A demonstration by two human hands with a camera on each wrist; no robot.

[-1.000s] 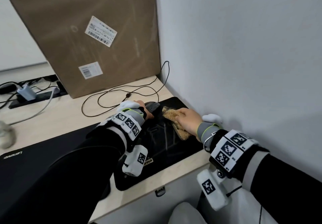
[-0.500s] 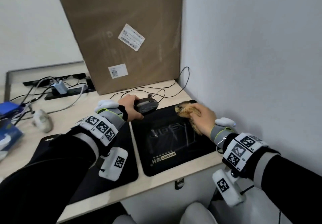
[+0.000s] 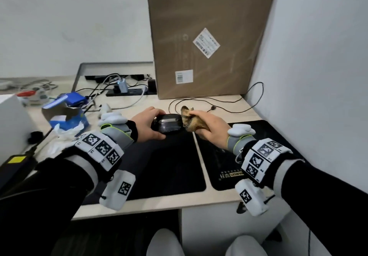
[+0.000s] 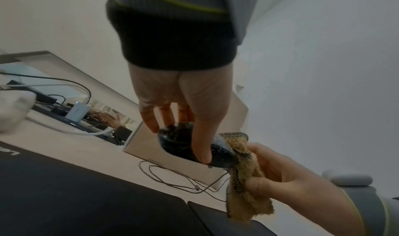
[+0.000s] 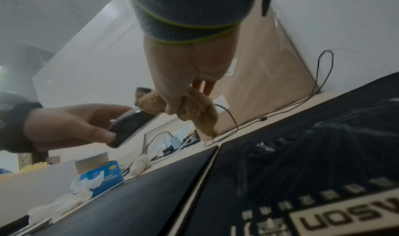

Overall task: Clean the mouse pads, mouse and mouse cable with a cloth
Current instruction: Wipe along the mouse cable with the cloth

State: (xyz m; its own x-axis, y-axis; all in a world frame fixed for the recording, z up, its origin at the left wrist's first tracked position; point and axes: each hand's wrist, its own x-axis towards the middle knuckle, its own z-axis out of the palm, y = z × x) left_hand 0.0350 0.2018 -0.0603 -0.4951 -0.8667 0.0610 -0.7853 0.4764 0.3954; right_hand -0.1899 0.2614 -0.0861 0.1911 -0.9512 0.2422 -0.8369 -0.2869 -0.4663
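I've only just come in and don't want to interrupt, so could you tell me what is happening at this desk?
A person is cleaning a computer mouse. The left hand grips the black mouse, lifted clear of the two black mouse pads, while the right hand holds a bunched tan cloth against the end of the mouse. The mouse cable lies in loose loops on the desk in front of a large cardboard box.

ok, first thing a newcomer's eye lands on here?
The two hands meeting mid-frame: the left hand holds the black mouse lifted above the desk, and the right hand presses a tan cloth to its end. Behind stands a big cardboard box; below lie two black mouse pads.
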